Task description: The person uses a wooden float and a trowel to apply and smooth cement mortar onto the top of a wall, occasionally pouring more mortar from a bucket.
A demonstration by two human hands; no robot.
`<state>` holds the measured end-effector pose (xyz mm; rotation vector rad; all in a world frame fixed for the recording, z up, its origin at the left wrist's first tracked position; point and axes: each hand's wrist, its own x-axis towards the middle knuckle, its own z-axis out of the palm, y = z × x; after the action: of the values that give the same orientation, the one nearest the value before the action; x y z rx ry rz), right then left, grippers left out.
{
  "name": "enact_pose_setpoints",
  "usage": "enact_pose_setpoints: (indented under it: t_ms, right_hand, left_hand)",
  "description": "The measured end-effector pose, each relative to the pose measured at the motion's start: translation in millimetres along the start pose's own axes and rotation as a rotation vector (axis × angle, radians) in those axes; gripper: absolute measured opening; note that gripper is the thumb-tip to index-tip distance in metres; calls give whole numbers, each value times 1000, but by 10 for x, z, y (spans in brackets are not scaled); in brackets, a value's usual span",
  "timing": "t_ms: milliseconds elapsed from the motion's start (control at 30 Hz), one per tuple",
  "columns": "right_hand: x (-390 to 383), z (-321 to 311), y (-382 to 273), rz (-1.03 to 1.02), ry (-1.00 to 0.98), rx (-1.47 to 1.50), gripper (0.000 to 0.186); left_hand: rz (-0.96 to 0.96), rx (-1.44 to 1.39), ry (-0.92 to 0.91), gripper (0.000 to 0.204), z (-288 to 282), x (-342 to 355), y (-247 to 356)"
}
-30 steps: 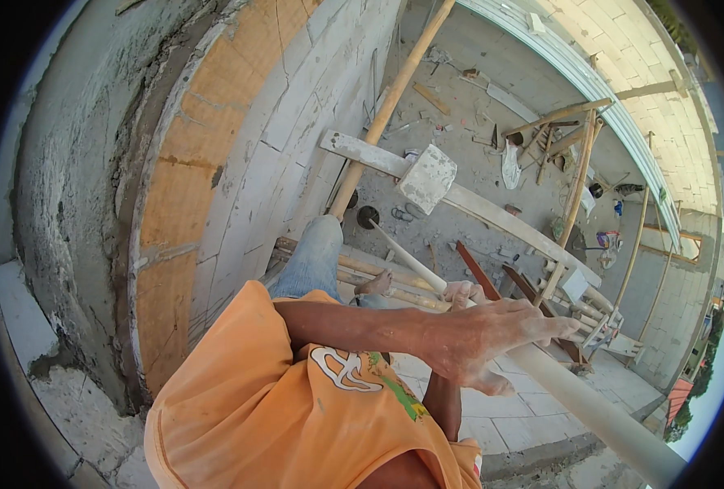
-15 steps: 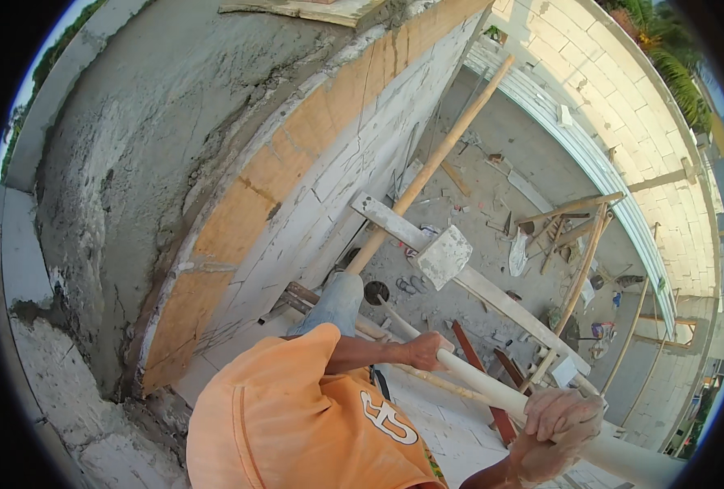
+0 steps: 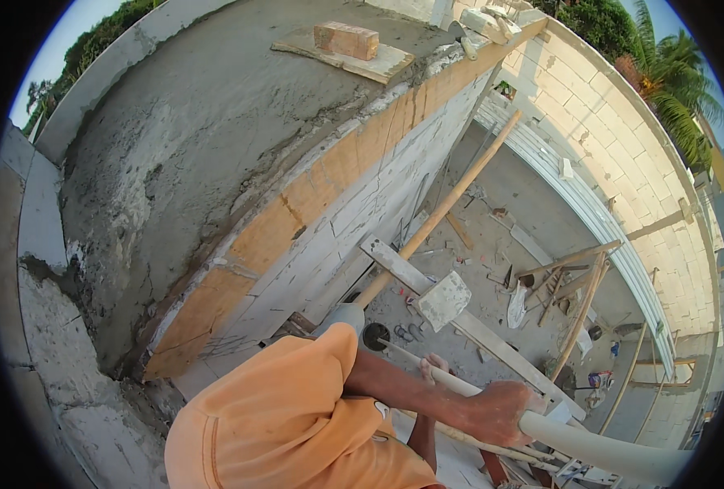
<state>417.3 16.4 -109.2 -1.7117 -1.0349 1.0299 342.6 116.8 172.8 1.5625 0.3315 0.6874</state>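
My left hand (image 3: 502, 412) is closed round a long pale pipe (image 3: 602, 447), its forearm crossing in front of my orange shirt. My right hand (image 3: 437, 371) is closed on the same pipe farther up-left, partly hidden behind my left arm. The pipe slants from a dark bucket-like container (image 3: 376, 337) on the floor below toward the lower right. My jeans-covered leg (image 3: 342, 315) shows beside a wooden pole (image 3: 435, 216). A pale beam (image 3: 501, 354) with a block (image 3: 445, 300) on it lies beyond my hands.
To the left is a wall top (image 3: 150, 155) of rough grey mortar, bearing a board (image 3: 382, 65) with a brick (image 3: 346, 41), above plywood formwork (image 3: 280, 212). A littered floor (image 3: 484, 253) lies below, with timber props (image 3: 590, 301). Block walls and long pale strips (image 3: 582, 196) stand right.
My left hand has moved down-right along the pipe, while my right hand has shifted up-left from its half-second-earlier position. The view has turned, showing more wall top and the brick.
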Motion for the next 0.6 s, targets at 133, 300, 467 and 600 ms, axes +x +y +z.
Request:
enact_pose_setpoints:
  t_ms: [133, 300, 467, 600]
  right_hand:
    - [0, 11, -268, -32, 164, 110, 34]
    - [-93, -247, -989, -128, 309, 181, 24]
    - [-145, -215, -1991, -246, 339, 414, 36]
    - [-286, -431, -2471, -387, 212, 347, 32]
  left_hand:
    - [-69, -124, -222, 55, -161, 292, 484]
    - [350, -272, -244, 115, -707, 294, -155]
    - [-254, 305, -294, 96, -917, -966, -2501]
    - [-136, 116, -224, 63, -222, -1071, -3136]
